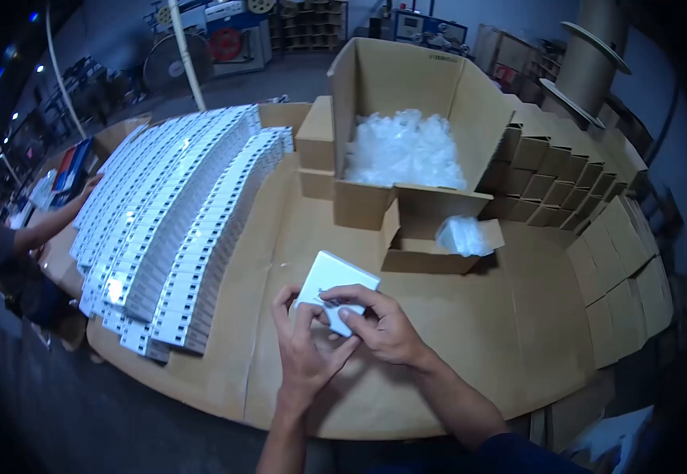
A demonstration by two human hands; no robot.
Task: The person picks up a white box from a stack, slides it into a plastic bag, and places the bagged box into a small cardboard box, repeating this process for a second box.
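A flat white box [339, 274] is held between both hands over the cardboard-covered table. My left hand [304, 347] is closed around its left and near side, fingers curled along the edge. My right hand [387, 328] grips the near right part, with thumb and forefinger pressed at the near end. Part of the box is hidden behind the fingers. Just beyond the hands stands a small open carton [430, 261], with a clear plastic-wrapped bundle [463, 236] at its right end.
Long rows of stacked white boxes [154, 213] cover the table's left side. A large open carton [466, 95] holds clear plastic bags [407, 146]. Brown cartons [616, 276] are stacked at the right. At the far left, a person [0, 237] reaches toward the rows.
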